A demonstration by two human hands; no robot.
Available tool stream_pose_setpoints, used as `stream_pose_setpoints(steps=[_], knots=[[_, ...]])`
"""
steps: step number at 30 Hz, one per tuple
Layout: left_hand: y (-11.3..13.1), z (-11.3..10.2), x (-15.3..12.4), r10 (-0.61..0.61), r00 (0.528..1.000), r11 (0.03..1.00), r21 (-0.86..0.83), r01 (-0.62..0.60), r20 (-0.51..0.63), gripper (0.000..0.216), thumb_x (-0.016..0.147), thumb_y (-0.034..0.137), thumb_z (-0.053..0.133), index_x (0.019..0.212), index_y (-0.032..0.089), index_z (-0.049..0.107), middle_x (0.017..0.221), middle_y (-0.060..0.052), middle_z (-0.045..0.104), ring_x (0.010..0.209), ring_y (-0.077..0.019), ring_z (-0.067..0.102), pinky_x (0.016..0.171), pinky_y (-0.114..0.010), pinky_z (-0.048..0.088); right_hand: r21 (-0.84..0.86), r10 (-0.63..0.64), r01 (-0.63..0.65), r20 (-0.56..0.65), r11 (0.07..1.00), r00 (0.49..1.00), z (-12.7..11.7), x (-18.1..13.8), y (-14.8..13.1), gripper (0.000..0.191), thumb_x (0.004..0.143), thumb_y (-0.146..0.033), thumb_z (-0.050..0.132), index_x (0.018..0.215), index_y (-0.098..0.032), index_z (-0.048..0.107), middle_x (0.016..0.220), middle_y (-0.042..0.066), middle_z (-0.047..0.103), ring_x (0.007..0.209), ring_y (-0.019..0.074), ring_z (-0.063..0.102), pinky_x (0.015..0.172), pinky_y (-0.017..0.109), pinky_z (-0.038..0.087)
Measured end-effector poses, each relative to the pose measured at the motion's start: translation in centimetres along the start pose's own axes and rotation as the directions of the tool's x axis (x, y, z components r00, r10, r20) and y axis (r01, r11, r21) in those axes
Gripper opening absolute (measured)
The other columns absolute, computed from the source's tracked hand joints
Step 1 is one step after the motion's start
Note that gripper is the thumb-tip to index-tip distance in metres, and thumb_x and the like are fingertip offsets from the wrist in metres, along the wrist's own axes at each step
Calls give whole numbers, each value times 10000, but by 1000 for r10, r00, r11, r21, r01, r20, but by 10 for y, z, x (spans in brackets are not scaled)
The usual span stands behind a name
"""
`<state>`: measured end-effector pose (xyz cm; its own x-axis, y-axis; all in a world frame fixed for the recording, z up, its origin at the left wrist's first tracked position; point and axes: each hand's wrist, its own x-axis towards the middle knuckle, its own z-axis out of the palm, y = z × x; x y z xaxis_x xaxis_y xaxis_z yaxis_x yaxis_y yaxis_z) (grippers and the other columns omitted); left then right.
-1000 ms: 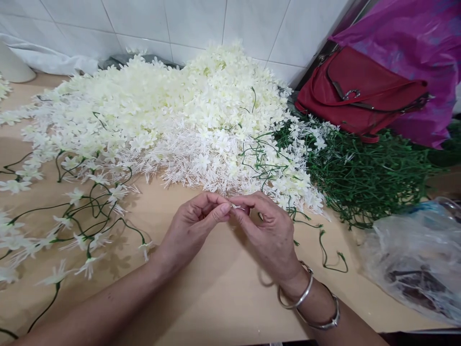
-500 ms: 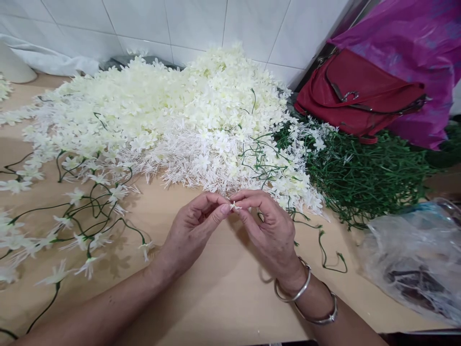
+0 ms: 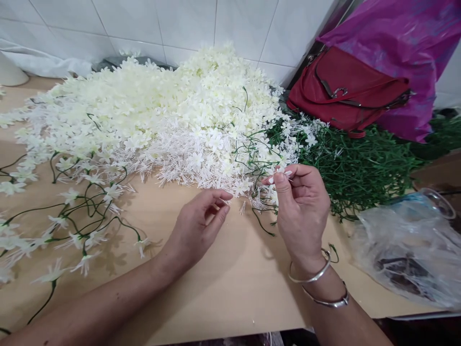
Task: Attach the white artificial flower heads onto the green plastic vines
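Note:
My right hand (image 3: 302, 206) pinches a small white artificial flower (image 3: 284, 173) between thumb and fingertips, raised in front of the flower pile's right end. My left hand (image 3: 201, 226) hovers over the table, thumb and index tips slightly apart with nothing visible between them. Behind both hands spreads a large heap of loose white and cream flower heads (image 3: 144, 105). White thread-like stamens (image 3: 183, 158) lie along its front edge. A mass of green plastic stems (image 3: 363, 168) lies to the right of my right hand.
White flowers on green stems (image 3: 86, 230) lie at the left of the table (image 3: 201, 298). A red handbag (image 3: 356, 91) and a purple plastic bag (image 3: 392, 43) stand at the back right. A clear plastic bag (image 3: 414, 245) lies at the right edge. Behind is a tiled wall (image 3: 187, 24).
My hands have parted. My right hand has moved right and up with the white flower, while my left hand stays in nearly the same place, its fingertips now free.

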<state>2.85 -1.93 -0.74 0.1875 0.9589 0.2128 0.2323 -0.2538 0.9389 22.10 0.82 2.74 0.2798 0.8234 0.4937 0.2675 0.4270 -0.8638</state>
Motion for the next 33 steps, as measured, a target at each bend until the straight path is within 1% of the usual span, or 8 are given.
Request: stream_pose_setpoints(steps=[5, 11, 18, 21, 23, 25, 28, 33], knots=[[5, 6, 4, 216, 967, 934, 260, -245, 136, 233, 1000, 89, 575, 1210, 158, 644, 1164, -89, 669, 910, -155, 658, 863, -313, 573, 13, -22, 23, -35, 1000, 999, 2, -2, -2, 96, 976, -256, 699, 953, -235, 608, 857, -20, 631, 736, 132, 707, 695, 277, 574], [2, 15, 37, 389, 910, 746, 532, -401, 141, 295, 1022, 90, 555, 1312, 75, 605, 1255, -170, 647, 1138, -252, 658, 1002, -394, 564, 26, -10, 11, -27, 1000, 1000, 3, -1, 0, 108, 961, -263, 716, 950, -239, 612, 858, -13, 640, 758, 150, 703, 710, 293, 568], [-5, 12, 56, 304, 914, 476, 788, -391, 270, 186, 1053, 131, 503, 983, 140, 675, 1016, -96, 689, 937, -252, 664, 834, -373, 554, 19, -9, 10, -39, 1000, 999, 2, 1, 3, 128, 958, -276, 709, 956, -232, 589, 861, -25, 619, 752, 138, 696, 710, 286, 563], [4, 4, 51, 240, 942, 352, 884, -308, 233, 184, 1029, 120, 512, 939, 153, 668, 936, -92, 681, 852, -274, 651, 767, -403, 523, -2, -34, 34, -84, 999, 996, 0, 3, 3, 130, 966, -281, 694, 953, -236, 573, 870, -31, 603, 746, 132, 694, 708, 285, 569], [11, 4, 48, 250, 950, 346, 899, -268, 187, 172, 1007, 84, 508, 1019, 144, 670, 972, -105, 690, 874, -284, 649, 768, -407, 511, -11, -38, 37, -99, 999, 994, -1, 4, 2, 134, 970, -290, 690, 950, -242, 567, 874, -30, 594, 741, 131, 688, 707, 287, 573], [16, 10, 44, 294, 931, 403, 855, -327, 217, 229, 997, 51, 491, 1140, 130, 651, 1056, -115, 694, 931, -277, 648, 798, -396, 507, -8, -32, 31, -100, 999, 994, -1, 4, 2, 138, 969, -290, 695, 949, -247, 565, 882, -28, 589, 743, 131, 685, 713, 291, 574], [20, 27, 36, 335, 860, 485, 712, -507, 385, 172, 1048, 136, 494, 1119, 142, 651, 1093, -99, 678, 961, -260, 634, 840, -388, 501, -3, -27, 27, -82, 1000, 996, 0, 3, 3, 132, 972, -272, 691, 958, -248, 562, 888, -26, 592, 755, 132, 685, 720, 292, 568], [15, 44, 28, 308, 776, 426, 649, -630, 551, 179, 1067, 129, 465, 1050, 141, 642, 1022, -85, 664, 941, -255, 620, 885, -412, 484, -7, -15, 14, -42, 1000, 999, 1, 2, 4, 133, 969, -276, 696, 957, -245, 567, 869, -24, 606, 747, 138, 678, 713, 296, 565]])
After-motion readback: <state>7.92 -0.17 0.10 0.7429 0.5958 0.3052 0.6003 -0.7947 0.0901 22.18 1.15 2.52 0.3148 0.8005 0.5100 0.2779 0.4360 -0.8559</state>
